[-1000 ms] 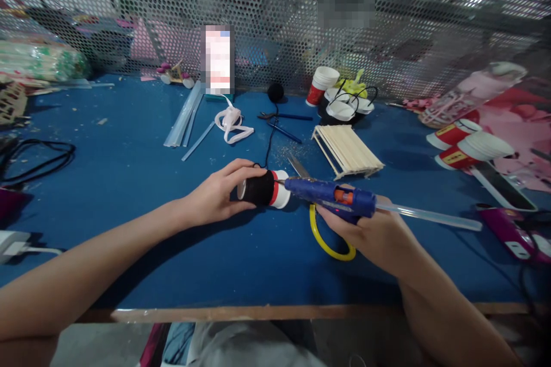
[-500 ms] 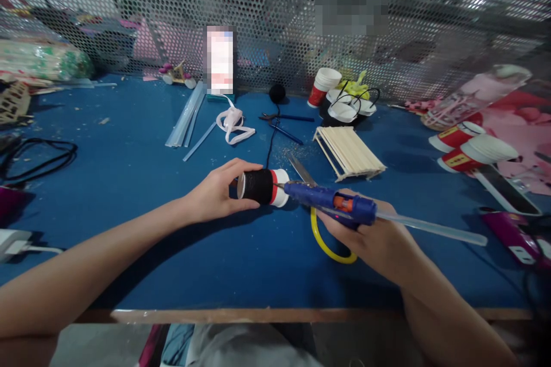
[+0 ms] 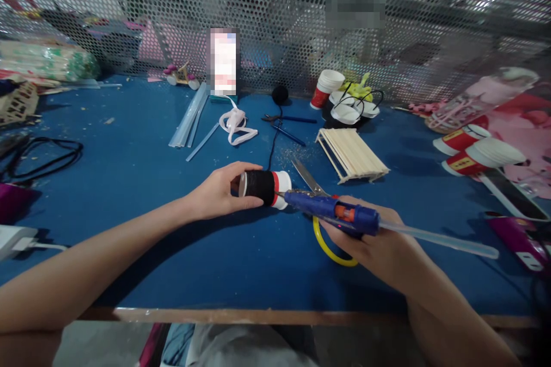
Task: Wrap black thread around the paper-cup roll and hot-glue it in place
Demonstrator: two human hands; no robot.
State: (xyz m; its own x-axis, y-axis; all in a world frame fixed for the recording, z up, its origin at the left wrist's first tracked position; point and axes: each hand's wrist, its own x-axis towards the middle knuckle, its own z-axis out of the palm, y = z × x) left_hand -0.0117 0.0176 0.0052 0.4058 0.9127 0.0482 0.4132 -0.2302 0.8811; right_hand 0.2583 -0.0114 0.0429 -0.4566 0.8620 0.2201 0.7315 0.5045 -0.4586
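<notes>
Blue worktable (image 3: pixel 193 275) right in front of me, crafting stuff all over it. The dark-blue plastic glue gun (image 3: pixel 318 206), clear stick poking out the back, is clasped in the person's right hand (image 3: pixel 383 241). Yellow-handled metal scissors (image 3: pixel 316 188) lie partly under it. Left hand (image 3: pixel 215 192) is curled around a red-and-white paper cup wound with black yarn (image 3: pixel 260 186), sideways on the table, nozzle at its red band. Can't tell if they're touching tbh.
</notes>
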